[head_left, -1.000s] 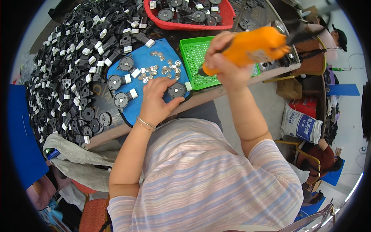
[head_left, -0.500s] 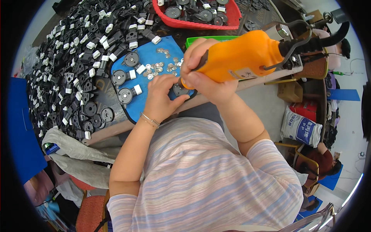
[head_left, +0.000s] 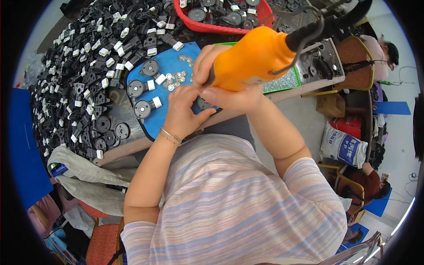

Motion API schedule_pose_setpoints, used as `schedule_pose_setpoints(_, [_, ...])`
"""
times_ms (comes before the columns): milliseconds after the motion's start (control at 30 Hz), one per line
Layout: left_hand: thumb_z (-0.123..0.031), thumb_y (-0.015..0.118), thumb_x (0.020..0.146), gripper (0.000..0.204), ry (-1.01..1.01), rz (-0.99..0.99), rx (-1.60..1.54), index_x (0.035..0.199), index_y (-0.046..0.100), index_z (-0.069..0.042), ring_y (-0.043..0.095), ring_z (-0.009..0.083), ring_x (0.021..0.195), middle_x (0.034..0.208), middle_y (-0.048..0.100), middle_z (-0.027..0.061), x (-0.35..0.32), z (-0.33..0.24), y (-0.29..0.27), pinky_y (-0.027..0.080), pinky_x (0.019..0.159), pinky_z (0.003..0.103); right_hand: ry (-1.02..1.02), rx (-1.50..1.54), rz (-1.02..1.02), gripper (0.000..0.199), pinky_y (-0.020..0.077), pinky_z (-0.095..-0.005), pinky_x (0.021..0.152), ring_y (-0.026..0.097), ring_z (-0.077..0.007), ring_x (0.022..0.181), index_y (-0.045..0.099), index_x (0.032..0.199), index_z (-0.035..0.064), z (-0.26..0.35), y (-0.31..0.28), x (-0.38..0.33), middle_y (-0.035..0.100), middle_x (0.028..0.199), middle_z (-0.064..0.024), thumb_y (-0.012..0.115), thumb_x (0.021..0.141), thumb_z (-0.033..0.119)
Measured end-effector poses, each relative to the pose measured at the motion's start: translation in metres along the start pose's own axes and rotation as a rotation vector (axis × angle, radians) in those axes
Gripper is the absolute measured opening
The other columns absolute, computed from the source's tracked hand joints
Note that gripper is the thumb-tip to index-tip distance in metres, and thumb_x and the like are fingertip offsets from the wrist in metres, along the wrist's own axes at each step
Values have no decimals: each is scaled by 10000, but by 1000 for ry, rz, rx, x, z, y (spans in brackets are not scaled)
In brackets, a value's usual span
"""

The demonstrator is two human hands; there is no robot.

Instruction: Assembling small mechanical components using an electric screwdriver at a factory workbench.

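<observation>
Since the earlier frame you have brought the orange driver [head_left: 254,57] lower and closer to your chest, so it now sits directly over the near edge of the blue mat [head_left: 170,79], and your left hand [head_left: 183,112] has slid in to meet it. Your right hand [head_left: 225,84] has its grip wrapped fully around the driver's orange body, thumb lying along the underside; the black cabled end points up and to the right. Your left hand has its grip narrow, fingertips pinched on a round black part [head_left: 204,104] lying on the mat just under the driver's front end; the tip itself is hidden behind your hands. On the mat to the left lie three more round black parts with white tabs [head_left: 143,108], well apart from your hands, and a scatter of small silver washers [head_left: 176,78] just above your left fingers. A heap of black pieces [head_left: 75,75] covers the worktop [head_left: 128,148] to the left. A red basket [head_left: 221,24] of parts stands beyond the mat, and a green tray [head_left: 282,84] lies to the right behind the driver.
</observation>
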State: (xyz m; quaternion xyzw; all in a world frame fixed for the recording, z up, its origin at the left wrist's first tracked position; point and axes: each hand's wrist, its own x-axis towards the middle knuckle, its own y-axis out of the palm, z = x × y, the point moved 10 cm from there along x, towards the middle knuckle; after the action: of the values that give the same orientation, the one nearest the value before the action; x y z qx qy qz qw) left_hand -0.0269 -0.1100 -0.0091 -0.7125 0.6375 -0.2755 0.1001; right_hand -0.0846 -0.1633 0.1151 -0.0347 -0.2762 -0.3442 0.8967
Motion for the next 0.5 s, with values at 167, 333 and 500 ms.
schedule_pose_setpoints(167, [-182,790,587,457,37,-22,124,997,612,-83,512,278,987,1016,594,75,-2,-12,-6,361,859,368,-196,157,56,249,464,-273,560,527,-169,606,512,932,-7,51,-20,5,502,858,-128,647,739,72])
schedule_pose_setpoints(333, [-200,788,594,463,41,-25,130,1000,614,-59,533,281,981,1019,605,88,-1,-13,-7,376,879,364,-12,-128,-171,216,463,-268,552,543,-165,588,495,911,-24,21,-64,-16,508,845,-133,596,720,-12])
schedule_pose_setpoints(500, [-207,785,593,473,39,-8,134,1008,613,-58,529,278,990,1024,602,89,-1,-12,-6,372,884,367,-40,-88,-322,236,464,-258,550,554,-157,600,505,909,-17,11,-80,-27,517,835,-121,589,693,-64])
